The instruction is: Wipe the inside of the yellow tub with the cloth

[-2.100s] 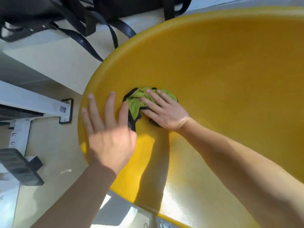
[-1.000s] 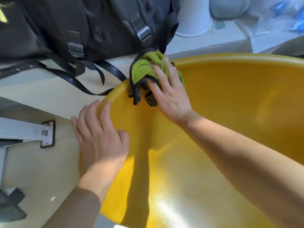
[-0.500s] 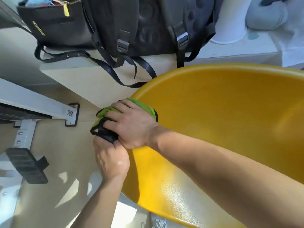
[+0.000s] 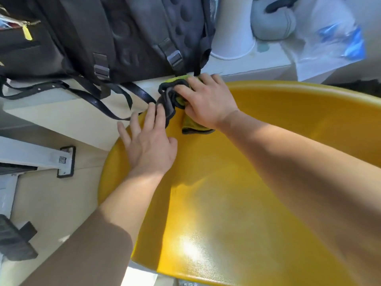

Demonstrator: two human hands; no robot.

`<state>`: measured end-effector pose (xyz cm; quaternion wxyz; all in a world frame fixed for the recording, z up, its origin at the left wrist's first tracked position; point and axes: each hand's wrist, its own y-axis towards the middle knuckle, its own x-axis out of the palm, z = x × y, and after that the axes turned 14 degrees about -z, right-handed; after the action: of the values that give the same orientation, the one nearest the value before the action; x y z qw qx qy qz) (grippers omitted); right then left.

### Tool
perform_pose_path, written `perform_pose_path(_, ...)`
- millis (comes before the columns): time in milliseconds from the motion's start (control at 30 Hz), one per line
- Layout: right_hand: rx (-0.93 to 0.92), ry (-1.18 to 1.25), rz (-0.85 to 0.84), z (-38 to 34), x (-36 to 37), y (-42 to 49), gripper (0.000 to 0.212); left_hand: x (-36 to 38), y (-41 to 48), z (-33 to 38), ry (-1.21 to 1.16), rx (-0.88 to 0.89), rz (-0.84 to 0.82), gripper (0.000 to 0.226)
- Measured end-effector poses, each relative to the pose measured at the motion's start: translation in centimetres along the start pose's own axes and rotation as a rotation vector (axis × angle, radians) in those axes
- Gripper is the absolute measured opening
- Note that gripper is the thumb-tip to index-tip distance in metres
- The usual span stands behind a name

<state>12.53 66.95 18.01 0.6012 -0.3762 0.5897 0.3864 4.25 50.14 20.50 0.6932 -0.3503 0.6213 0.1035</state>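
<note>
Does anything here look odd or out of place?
Nothing is spilled or broken. One small thing: black straps from the backpack hang off the ledge down to the yellow tub rim, right beside where the right hand presses the cloth. The left hand lies flat on the tub wall.

Yellow tub, green-and-grey cloth, dark bags

The tub (image 4: 257, 182) is glossy deep yellow with a white glare patch at 6 o'clock. At 11 o'clock on its rim the cloth (image 4: 175, 100) shows lime green edged in dark grey. Beyond, at 12 o'clock, the backpack (image 4: 134, 38) is black with grey buckles; the ledge (image 4: 61, 116) is cream.
</note>
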Motion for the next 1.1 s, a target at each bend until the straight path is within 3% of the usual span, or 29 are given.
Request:
perform_pose_path(300, 0.378, 0.030, -0.025, 14.0, -0.5, -10.3, 0.049, -3.0, 4.3, 16.8, 0.164, 0.294, -0.053, 0.073)
perform_pose_path(633, 0.699, 0.060, -0.097, 26.0, -0.7, -28.9, 0.053, -2.1, 0.8, 36.7, 0.310, 0.654, -0.068, 0.068)
perform_pose_path(833, 0.847, 0.103, -0.049, 26.9, -0.7, -38.6, 0.053, 0.1, -4.2, 44.6, 0.354, 0.782, -0.073, 0.070)
perform_pose_path(1100, 1.096, 0.093, -0.036, 21.7, -1.0, -48.5, 0.055, 3.3, -11.4, 48.9, 0.284, 0.994, -0.097, 0.081)
